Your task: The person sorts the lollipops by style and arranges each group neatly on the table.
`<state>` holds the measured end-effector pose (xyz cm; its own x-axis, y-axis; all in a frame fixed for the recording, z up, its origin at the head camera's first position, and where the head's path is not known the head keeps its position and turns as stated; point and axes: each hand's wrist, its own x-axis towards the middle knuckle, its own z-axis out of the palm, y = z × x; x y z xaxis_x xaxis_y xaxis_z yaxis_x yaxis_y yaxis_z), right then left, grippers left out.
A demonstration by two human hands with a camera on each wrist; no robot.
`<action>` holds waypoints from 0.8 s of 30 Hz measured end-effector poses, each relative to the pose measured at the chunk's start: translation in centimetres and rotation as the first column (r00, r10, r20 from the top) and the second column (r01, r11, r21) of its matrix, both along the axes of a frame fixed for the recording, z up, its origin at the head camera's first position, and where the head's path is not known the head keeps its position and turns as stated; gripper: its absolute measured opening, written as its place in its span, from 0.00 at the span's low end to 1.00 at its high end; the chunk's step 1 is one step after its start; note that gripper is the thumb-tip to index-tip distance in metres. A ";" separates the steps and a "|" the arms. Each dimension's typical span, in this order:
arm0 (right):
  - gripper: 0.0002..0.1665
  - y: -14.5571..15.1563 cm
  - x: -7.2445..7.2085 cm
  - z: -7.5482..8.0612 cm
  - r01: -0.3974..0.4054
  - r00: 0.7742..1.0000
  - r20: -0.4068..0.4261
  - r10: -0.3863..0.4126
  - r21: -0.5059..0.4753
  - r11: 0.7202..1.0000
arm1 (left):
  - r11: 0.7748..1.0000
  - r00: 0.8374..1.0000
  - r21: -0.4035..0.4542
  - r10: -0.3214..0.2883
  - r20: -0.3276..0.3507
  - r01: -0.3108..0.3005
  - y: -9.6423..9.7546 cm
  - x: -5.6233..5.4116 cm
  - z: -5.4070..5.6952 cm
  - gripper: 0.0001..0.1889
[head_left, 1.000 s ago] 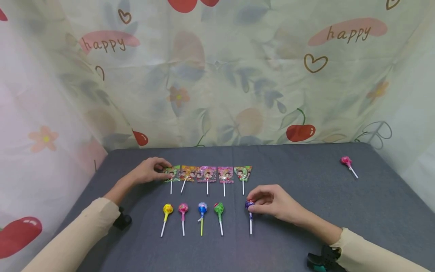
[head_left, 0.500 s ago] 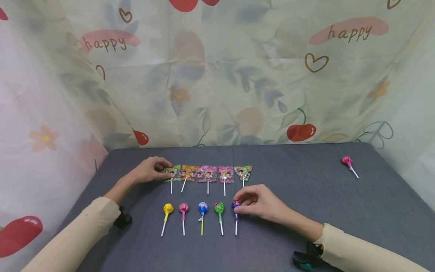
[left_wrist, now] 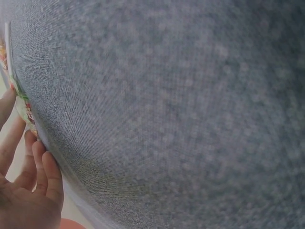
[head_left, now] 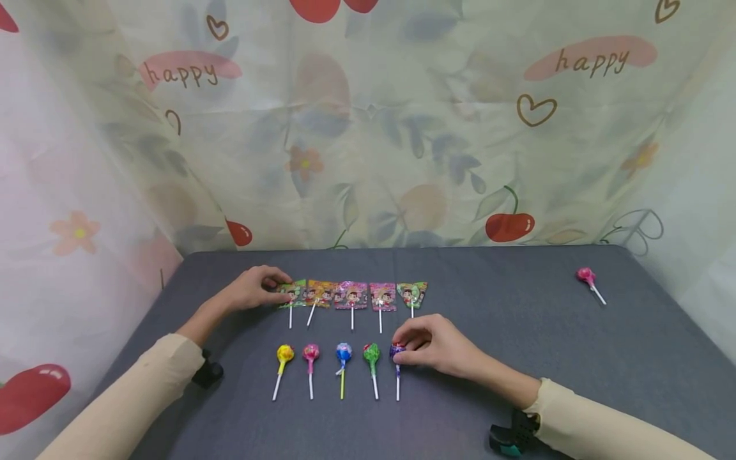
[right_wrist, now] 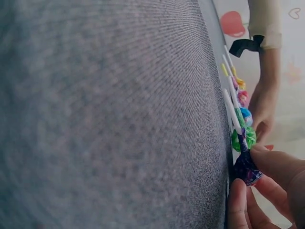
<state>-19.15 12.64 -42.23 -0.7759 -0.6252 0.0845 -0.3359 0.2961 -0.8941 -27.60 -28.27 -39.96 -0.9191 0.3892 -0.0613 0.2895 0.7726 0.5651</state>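
In the head view, my right hand (head_left: 439, 348) pinches the round head of a purple lollipop (right_wrist: 247, 168) between thumb and fingers. Its white stick points toward me. Left of it lie a green lollipop (head_left: 371, 354), a blue one (head_left: 344, 352), a pink one (head_left: 310, 353) and a yellow one (head_left: 284, 354), in a row. Behind them, flat bagged lollipops form a second row. My left hand (head_left: 253, 289) holds the left edge of the end one, a green bagged lollipop (head_left: 296, 292), with thumb and fingertips. The hand partly covers that bag.
Orange (head_left: 320, 292), purple (head_left: 351, 295), pink (head_left: 383, 296) and green (head_left: 412, 294) bags continue the back row. Another pink lollipop (head_left: 586, 276) lies alone at the far right of the grey table (head_left: 506, 281). A printed curtain (head_left: 368, 147) hangs behind the table.
My right hand has slid the purple lollipop leftward, close beside the green one, then barely moved over the last half second. The left hand has stayed in place.
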 end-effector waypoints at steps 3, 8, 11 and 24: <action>0.10 0.0 -0.1 -0.1 0.006 1.000 -0.022 -0.006 0.019 1.000 | 1.000 1.000 0.000 -0.003 -0.005 0.003 0.0 0.1 0.0 0.20; 0.10 0.0 -0.1 -0.2 0.010 0.999 -0.037 -0.009 0.032 0.999 | 1.000 1.000 -0.001 -0.004 -0.008 0.004 0.0 0.1 0.0 0.20; 0.10 0.1 -0.1 -0.2 0.005 0.999 -0.034 -0.004 0.028 1.000 | 1.000 1.000 -0.001 -0.004 -0.008 0.004 0.0 0.0 -0.1 0.20; 0.12 0.3 -0.1 0.1 -0.009 1.000 -0.005 0.009 0.028 1.000 | 1.000 1.000 -0.007 -0.013 -0.010 0.013 -0.1 -0.1 -0.1 0.20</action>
<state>-19.25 12.99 -42.12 -0.7698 -0.6343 0.0707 -0.3432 0.3180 -0.8838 -27.70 -28.39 -40.03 -0.9144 0.4010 -0.0552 0.3052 0.7727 0.5566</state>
